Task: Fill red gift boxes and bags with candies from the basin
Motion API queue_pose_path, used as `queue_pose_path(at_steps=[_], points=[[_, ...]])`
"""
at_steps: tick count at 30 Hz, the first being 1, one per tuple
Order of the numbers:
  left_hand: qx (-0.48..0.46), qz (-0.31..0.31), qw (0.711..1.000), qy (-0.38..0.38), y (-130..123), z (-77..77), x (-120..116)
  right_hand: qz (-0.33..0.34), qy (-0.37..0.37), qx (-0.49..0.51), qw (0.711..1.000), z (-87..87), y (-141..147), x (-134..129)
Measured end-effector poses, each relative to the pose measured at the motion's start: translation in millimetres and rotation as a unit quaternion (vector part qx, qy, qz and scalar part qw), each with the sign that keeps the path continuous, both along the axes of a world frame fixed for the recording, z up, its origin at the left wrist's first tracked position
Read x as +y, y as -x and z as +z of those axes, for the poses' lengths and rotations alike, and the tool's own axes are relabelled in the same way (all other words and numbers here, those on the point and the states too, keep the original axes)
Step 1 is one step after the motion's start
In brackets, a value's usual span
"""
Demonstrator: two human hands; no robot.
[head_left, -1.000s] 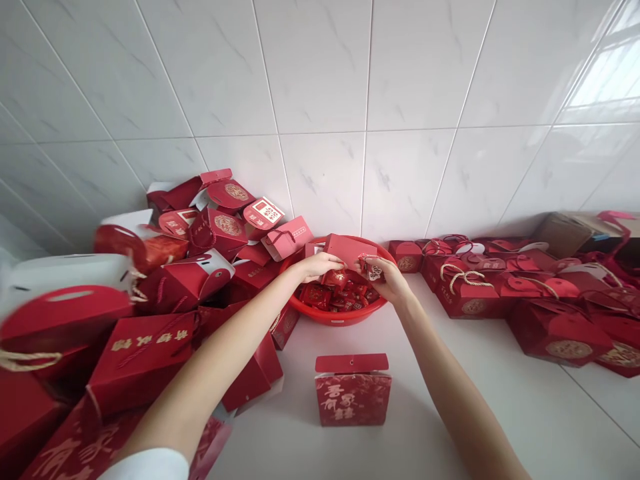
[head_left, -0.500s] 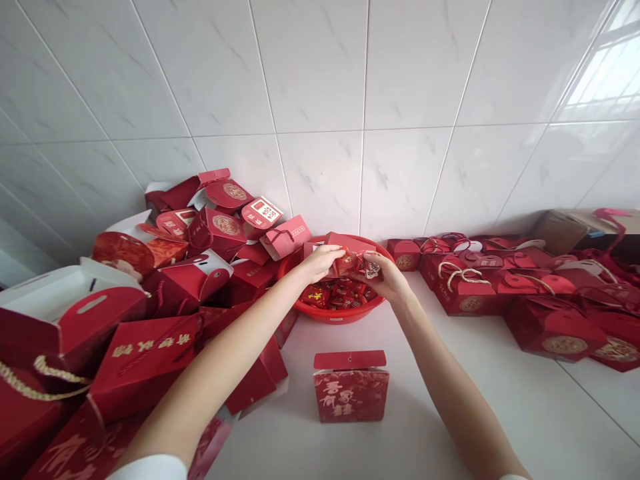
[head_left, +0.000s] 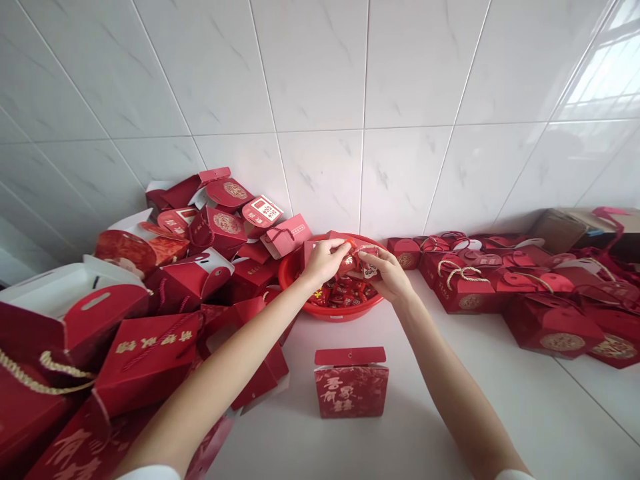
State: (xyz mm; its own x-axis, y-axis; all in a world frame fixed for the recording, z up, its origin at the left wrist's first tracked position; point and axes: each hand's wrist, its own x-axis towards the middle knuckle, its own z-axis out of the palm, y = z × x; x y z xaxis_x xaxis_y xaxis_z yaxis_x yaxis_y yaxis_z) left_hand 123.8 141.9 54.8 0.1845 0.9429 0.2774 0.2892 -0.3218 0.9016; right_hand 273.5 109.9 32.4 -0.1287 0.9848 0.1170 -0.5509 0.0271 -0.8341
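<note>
Both my hands are over a red basin (head_left: pixel 334 317) that holds many small red wrapped packets (head_left: pixel 345 292). My left hand (head_left: pixel 324 260) pinches the edge of a shiny red packet (head_left: pixel 349 264). In my right hand (head_left: pixel 387 271) there is a small packet with a white label and dark writing (head_left: pixel 369 271), right beside the red one. The fingertips of the two hands are close together. A red box with pale lettering (head_left: pixel 351 392) stands upright on the white surface, nearer to me than the basin.
Piled at the left are many red boxes (head_left: pixel 150 347), some open, several with rope handles. More red boxes (head_left: pixel 467 287) stand in rows at the right, with a cardboard box (head_left: pixel 563 230) behind them. A white tiled wall (head_left: pixel 320 173) rises behind the basin.
My left hand has moved slightly to the right and up, closer to my right hand. The packets between the hands have shifted a little.
</note>
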Motion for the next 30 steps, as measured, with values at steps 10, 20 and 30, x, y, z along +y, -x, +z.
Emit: queue_pose_path(at_steps=[10, 20, 30], points=[[0.016, -0.095, 0.994, 0.040, 31, 23.9, -44, 0.011, -0.059, -0.041, 0.997, 16.1, 4, -23], [-0.117, 0.028, 0.992, 0.023, 25, 25.0, -60, 0.011, -0.031, 0.022, 0.999, 26.2, 2, -31], [-0.185, 0.012, 0.981, 0.059, 20, 16.2, -73, 0.011, -0.081, -0.033, 0.996, 26.7, 3, -37]])
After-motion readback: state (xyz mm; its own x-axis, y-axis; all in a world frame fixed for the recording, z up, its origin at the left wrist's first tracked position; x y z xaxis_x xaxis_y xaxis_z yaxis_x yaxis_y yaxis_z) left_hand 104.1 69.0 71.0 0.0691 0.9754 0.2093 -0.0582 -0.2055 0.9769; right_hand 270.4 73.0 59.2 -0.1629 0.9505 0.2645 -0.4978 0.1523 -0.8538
